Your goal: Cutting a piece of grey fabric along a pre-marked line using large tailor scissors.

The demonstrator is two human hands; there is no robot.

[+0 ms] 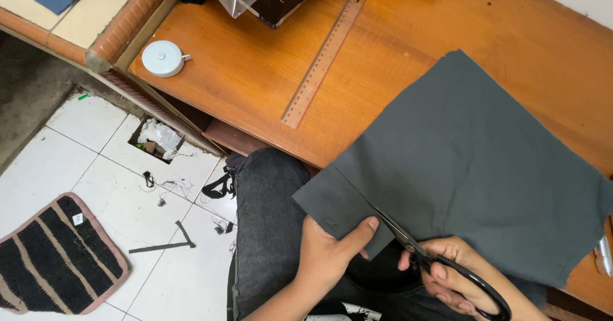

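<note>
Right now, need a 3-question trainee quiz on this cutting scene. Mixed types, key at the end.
1. True or false: the right hand works the black scissors.
2. Where does the left hand pinch the grey fabric? A) corner hanging off the table edge B) far edge by the wall C) middle
3. What long thing lies on the wooden table beyond the fabric?

Key: 1 true; 2 A; 3 the ruler.

cutting grey cloth (472, 161) at desk (255, 72) edge
left hand (329, 254) pinches cloth's near corner, thumb on top. right hand (450, 273) in black scissors (440, 267), blades in the cloth along a cut line. ruler (329, 53) and white tape measure (163, 58) on desk, well apart from cloth. striped mat (57, 257) on tiled floor.
</note>
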